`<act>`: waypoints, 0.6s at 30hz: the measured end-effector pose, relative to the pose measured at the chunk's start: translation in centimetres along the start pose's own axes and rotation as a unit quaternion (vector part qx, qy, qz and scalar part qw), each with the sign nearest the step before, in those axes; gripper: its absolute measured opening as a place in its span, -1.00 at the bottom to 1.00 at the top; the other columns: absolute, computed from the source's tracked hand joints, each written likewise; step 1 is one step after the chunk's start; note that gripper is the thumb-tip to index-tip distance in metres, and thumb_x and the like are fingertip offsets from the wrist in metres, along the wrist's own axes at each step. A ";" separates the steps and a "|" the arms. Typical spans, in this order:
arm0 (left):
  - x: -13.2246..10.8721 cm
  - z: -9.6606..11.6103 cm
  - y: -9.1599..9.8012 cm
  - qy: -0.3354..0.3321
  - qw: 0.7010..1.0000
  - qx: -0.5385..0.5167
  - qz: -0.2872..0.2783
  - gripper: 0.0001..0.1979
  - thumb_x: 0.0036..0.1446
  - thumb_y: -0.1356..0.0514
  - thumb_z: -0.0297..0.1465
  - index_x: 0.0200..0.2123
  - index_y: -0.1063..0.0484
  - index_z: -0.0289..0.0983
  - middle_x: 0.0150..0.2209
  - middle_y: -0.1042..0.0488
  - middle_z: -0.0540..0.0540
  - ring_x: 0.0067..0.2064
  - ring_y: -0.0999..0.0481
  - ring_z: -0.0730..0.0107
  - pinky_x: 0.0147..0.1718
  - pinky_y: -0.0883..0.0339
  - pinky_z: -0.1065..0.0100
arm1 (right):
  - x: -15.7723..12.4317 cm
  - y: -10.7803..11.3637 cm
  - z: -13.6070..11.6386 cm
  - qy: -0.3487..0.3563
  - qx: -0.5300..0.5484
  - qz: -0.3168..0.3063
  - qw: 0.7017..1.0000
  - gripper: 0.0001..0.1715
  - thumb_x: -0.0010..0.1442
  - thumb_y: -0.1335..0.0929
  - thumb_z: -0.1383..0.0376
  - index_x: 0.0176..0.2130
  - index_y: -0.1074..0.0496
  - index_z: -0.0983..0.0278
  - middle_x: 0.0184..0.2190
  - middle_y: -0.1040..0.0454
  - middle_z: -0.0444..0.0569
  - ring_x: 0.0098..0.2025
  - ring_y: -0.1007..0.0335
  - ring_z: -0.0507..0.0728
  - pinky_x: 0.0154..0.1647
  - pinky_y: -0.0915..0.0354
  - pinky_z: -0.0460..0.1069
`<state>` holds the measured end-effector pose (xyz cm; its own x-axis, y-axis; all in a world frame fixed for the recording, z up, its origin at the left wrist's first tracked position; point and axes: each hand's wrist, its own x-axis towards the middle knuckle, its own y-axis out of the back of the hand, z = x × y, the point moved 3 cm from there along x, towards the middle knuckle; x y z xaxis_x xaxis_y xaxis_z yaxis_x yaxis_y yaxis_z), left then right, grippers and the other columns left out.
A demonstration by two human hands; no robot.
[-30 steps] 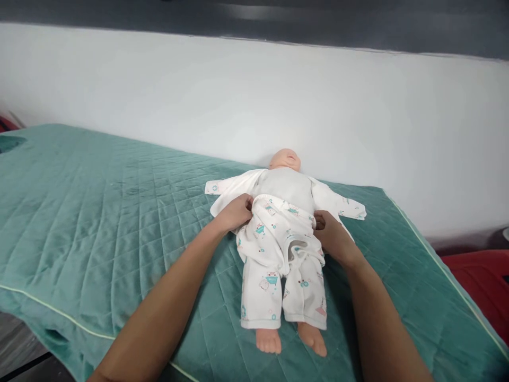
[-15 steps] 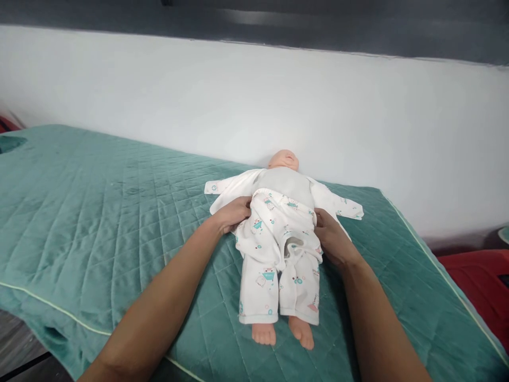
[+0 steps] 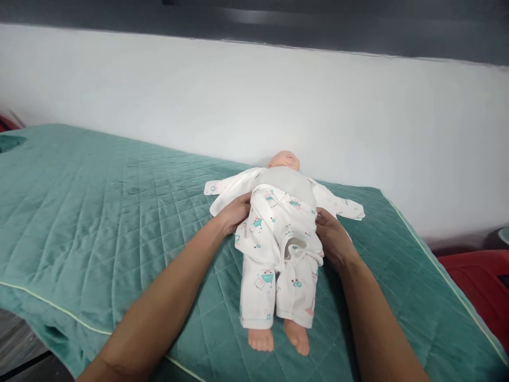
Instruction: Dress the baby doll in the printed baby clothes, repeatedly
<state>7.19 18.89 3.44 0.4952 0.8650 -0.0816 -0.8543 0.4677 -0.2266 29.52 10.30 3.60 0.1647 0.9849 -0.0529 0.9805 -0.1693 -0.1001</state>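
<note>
A baby doll point(image 3: 284, 159) lies on its back, head toward the wall and bare feet toward me. It has on white printed trousers point(image 3: 262, 254), pulled up to its grey belly. An open white shirt point(image 3: 234, 192) spreads out beneath it, sleeves stretched to both sides. My left hand point(image 3: 236, 212) grips the trousers' waist on the left side, fingertips partly hidden behind the cloth. On the opposite side my right hand point(image 3: 334, 236) is closed on the waist edge, its fingertips tucked against the doll's hip.
A green quilted cover point(image 3: 139, 212) lies under the doll, with a pale piped edge. Behind it rises a white wall point(image 3: 238, 101). Something red point(image 3: 481, 281) stands beyond the right edge. Dark floor point(image 3: 18, 339) shows at the lower left.
The trouser waist has shifted slightly up the belly. The doll's legs and feet have moved a little left and toward me. Both hands keep their hold.
</note>
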 end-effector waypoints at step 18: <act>0.0 0.8 0.4 -0.153 0.947 0.262 0.104 -0.77 0.10 -0.12 -0.48 -0.31 -0.61 -0.26 -0.19 -0.66 -0.10 0.06 -0.51 0.07 0.09 -0.35 0.19 | 0.5 0.1 0.5 0.037 -0.054 0.062 0.996 -0.62 -0.02 -0.46 0.14 -0.18 -0.46 0.18 -0.22 -0.63 -0.06 -0.28 -0.57 0.19 -0.37 -0.42 0.03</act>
<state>6.76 19.21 4.17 0.3079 0.9228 0.2317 -0.9291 0.2392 0.2819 29.67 10.72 3.10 0.2879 0.9576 0.0146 0.9576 -0.2880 0.0103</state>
